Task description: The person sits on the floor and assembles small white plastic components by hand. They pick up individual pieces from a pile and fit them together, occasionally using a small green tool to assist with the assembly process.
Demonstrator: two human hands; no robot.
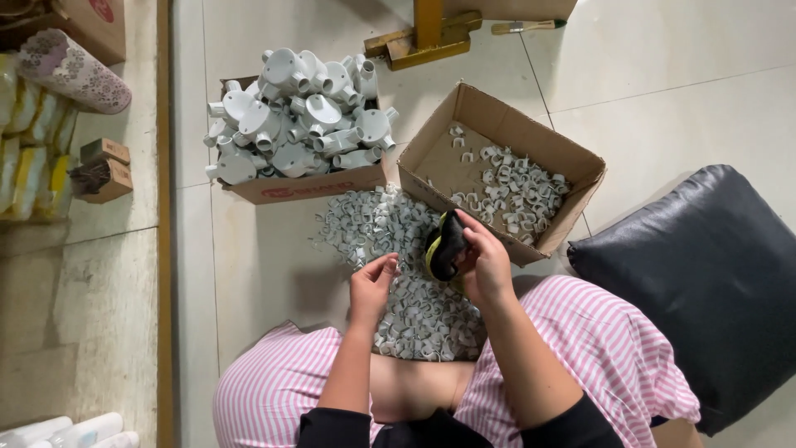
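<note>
A pale tiled floor (274,274) fills the head view, with a wooden ledge along the left side and a yellow stand (427,37) at the far edge. The person sits on the floor in pink striped trousers (597,348), knees spread, and a heap of small white clips (398,265) lies on the tiles between the knees, spreading toward the far side. The left hand (371,286) is down at the near left part of the heap, fingers curled and pinching at the clips; whether one is actually caught between the fingertips cannot be told. The right hand (485,261) is raised just above the heap's right edge, its grip clenched around a dark cloth with a yellow edge (444,245). Just beyond that hand stands an open box (572,166) holding more loose clips in a shallow layer. To its left, touching the heap's far edge, a second box (311,187) is piled high with white round pipe fittings (298,116). A black cushion (705,274) lies to the right, beside the person's right knee.
</note>
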